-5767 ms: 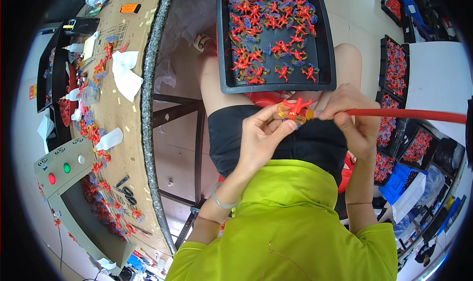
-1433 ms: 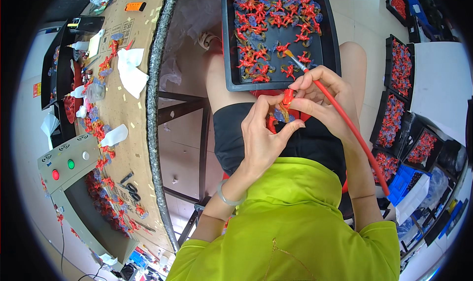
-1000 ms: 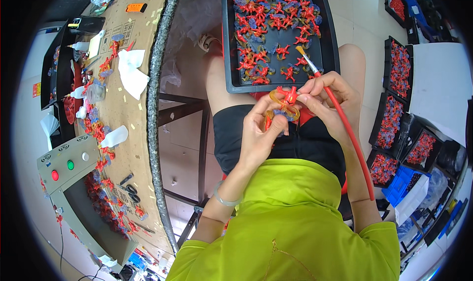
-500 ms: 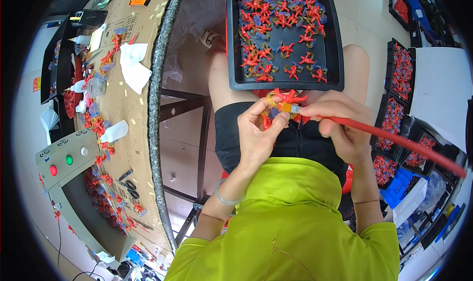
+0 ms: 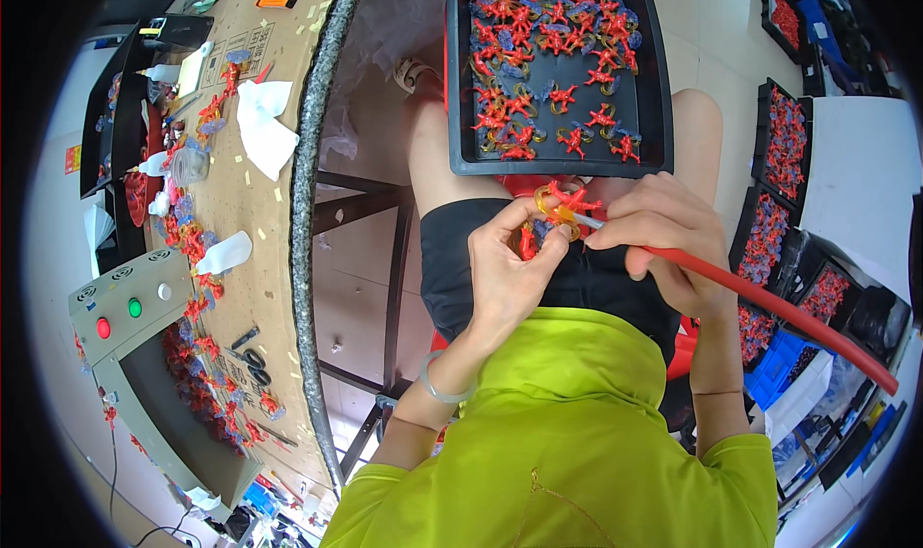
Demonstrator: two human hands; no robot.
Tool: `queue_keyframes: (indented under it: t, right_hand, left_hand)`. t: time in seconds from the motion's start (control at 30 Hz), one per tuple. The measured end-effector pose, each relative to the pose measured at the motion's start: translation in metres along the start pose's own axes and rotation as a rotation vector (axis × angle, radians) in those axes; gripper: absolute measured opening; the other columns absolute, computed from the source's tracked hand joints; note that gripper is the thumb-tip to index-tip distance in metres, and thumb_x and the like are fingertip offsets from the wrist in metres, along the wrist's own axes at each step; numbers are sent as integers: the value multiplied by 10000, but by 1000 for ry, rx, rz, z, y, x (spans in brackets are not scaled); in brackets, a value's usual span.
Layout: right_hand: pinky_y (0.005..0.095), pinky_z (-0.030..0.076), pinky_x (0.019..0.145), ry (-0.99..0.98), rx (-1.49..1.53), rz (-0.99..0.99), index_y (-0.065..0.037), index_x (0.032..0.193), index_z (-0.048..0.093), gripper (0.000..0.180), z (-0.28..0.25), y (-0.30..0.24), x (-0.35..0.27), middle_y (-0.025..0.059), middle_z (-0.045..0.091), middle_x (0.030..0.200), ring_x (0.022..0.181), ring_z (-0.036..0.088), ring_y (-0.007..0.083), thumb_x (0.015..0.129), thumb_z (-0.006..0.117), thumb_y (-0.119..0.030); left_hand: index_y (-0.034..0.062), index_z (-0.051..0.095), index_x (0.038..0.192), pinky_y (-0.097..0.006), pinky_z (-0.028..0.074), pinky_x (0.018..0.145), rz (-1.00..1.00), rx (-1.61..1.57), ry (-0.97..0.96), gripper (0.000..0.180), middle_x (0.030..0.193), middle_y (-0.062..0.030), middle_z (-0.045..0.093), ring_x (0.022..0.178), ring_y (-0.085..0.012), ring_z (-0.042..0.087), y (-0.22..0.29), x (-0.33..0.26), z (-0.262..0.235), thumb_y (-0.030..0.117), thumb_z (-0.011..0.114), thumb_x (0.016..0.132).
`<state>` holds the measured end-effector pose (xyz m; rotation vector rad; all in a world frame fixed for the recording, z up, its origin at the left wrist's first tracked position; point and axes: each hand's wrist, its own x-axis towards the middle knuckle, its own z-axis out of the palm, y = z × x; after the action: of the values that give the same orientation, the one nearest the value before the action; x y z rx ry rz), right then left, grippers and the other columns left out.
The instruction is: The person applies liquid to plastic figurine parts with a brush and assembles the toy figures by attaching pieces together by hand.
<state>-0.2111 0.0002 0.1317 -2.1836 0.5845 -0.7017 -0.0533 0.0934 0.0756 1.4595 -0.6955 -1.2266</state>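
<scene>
My left hand point(image 5: 505, 274) pinches a small red figurine point(image 5: 574, 197) with a yellow ring and a blue part, above my lap. In my right hand point(image 5: 663, 231) is a paintbrush point(image 5: 769, 303) with a long red handle and a metal ferrule. Its tip touches or nearly touches the yellow ring, close to my left fingertips; the exact contact is too small to tell. Just beyond my hands, a black tray point(image 5: 567, 169) rests across my knees, holding many similar red, blue and yellow figurines point(image 5: 519, 125).
A cardboard-covered table point(image 5: 269, 303) stands at left, bearing a grey machine point(image 5: 120, 315) with coloured buttons, more figurines, a white bottle point(image 5: 226, 254), tissue point(image 5: 261, 135) and scissors point(image 5: 255, 363). Filled trays point(image 5: 784, 149) and a blue crate point(image 5: 772, 370) stand at right.
The brush has turned in my right hand, its handle end dropping lower and its tip shifting slightly down and right. The figurine has tilted a little in my left hand.
</scene>
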Motion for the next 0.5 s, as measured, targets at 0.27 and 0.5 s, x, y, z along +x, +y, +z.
queue_keyframes:
  t: [0.27,0.5]
  right_hand:
    - [331,355,609,30,57,-12,-54,810,648,125,2,5,-4,84,602,747,680,545,246,760,570,-138]
    - [324,394,658,-35,115,4,-41,831,626,78,-12,15,-4,62,613,770,704,559,243,778,608,-96]
  left_hand:
    - [-64,619,995,-200,463,698,-72,-5,-60,210,831,-33,644,746,-50,559,3,1,-4,-23,635,790]
    - [-51,612,1007,-214,457,590,-139,-109,-143,204,799,-92,653,620,-80,559,9,3,-5,18,617,815]
